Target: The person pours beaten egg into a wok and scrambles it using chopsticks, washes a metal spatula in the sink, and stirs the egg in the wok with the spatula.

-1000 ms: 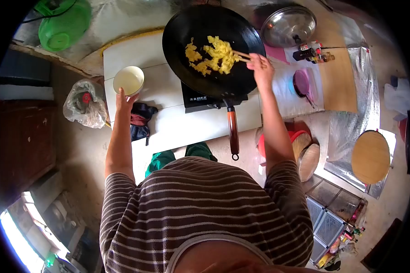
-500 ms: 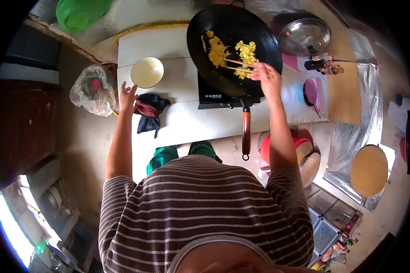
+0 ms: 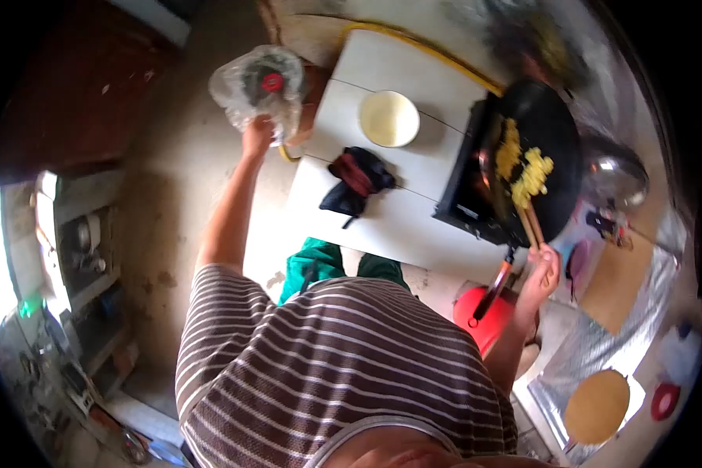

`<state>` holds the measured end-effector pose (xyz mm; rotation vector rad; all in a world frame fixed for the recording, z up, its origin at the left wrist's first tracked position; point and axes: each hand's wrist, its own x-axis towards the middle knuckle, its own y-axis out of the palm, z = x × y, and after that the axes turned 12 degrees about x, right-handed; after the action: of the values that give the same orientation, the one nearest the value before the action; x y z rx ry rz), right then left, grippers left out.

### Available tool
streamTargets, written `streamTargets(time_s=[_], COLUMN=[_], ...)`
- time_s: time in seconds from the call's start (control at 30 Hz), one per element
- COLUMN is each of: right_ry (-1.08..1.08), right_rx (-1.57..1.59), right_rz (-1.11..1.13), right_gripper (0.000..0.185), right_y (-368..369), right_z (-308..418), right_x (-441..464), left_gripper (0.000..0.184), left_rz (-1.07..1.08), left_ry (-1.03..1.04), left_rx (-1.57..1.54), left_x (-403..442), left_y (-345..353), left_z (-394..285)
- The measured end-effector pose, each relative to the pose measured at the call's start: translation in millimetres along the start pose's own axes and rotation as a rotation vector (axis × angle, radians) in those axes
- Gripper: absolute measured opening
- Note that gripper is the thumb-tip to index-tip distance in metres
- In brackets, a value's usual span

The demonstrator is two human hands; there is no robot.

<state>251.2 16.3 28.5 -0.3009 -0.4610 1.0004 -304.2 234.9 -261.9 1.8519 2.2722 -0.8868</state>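
My right hand (image 3: pixel 540 274) is closed around a pair of wooden chopsticks (image 3: pixel 530 225). Their far ends reach into a black wok (image 3: pixel 558 132), at the yellow scrambled egg (image 3: pixel 532 178) lying there in two clumps. The wok sits on a black cooker (image 3: pixel 468 183), its wooden handle (image 3: pixel 494 292) pointing towards me. Out to the left, my left hand (image 3: pixel 259 134) is at the lower edge of a clear plastic bag (image 3: pixel 292 109), which covers something with a red round knob (image 3: pixel 272 82). Blur hides its fingers, so I cannot tell whether it grips the bag.
On the white tiled table (image 3: pixel 366 66) stand a cream bowl (image 3: pixel 389 118) and a crumpled dark cloth (image 3: pixel 357 181). A yellow hose (image 3: pixel 421 39) runs along the back edge. A metal lid (image 3: pixel 620 175) lies right of the wok, and a red stool (image 3: pixel 480 316) is below the table's right end.
My left hand has gone from beside the bowl out to the plastic bag. The view has turned, and my right hand with the chopsticks has drawn back towards the wok's near edge.
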Motion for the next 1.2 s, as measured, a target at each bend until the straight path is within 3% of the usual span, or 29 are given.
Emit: streamTargets(time_s=[0.03,0.1,0.17,0.3,0.4,0.47,0.57,0.63,0.93,1.0,1.2], right_ry=[0.075,0.103,0.083,0.051,0.044,0.038,0.000,-0.138,-0.083,-0.131,-0.133], right_rx=[-0.154,-0.165,-0.104,-0.231,-0.274,-0.328,-0.418,-0.478,-0.431,-0.472,-0.493], right_rz=[0.118,0.080,0.031,0.003,-0.004,-0.015,0.007,0.069,0.095,0.108,0.107], right_gripper=[0.030,0.029,0.028,0.027,0.029,0.029,0.029,0.032,0.023,0.023,0.028], right_y=[2.8,5.4,21.9,52.0,68.9,84.3,91.7,93.5,121.7,121.4,115.5], right_z=[-1.4,2.6,23.0,46.4,46.9,54.7,56.3,52.1,66.0,66.8,53.7], right_x=[-2.8,-7.4,-10.8,-3.5,4.0,7.1,13.8,20.4,37.2,39.6,38.3], left_gripper=[0.028,0.029,0.031,0.034,0.047,0.068,0.078,0.069,0.049,0.047,0.042], left_rz=[-0.016,-0.073,-0.174,-0.192,-0.177,-0.072,-0.041,-0.088,0.050,0.067,0.220], left_ry=[-0.003,0.018,0.180,0.265,0.106,-0.225,-0.233,-0.221,-0.093,0.124,0.311], left_rx=[-0.026,0.018,0.305,0.489,0.672,0.617,0.760,0.837,0.985,1.122,1.302], left_x=[13.0,58.5,100.8,135.5,164.3,177.5,170.7,165.4,184.8,184.1,179.1], left_y=[-1.8,0.1,3.6,14.6,34.2,46.1,46.0,48.4,44.1,41.4,24.3], left_z=[0.4,11.2,30.9,9.7,3.8,3.5,-22.2,-32.6,-21.9,-15.1,-28.2])
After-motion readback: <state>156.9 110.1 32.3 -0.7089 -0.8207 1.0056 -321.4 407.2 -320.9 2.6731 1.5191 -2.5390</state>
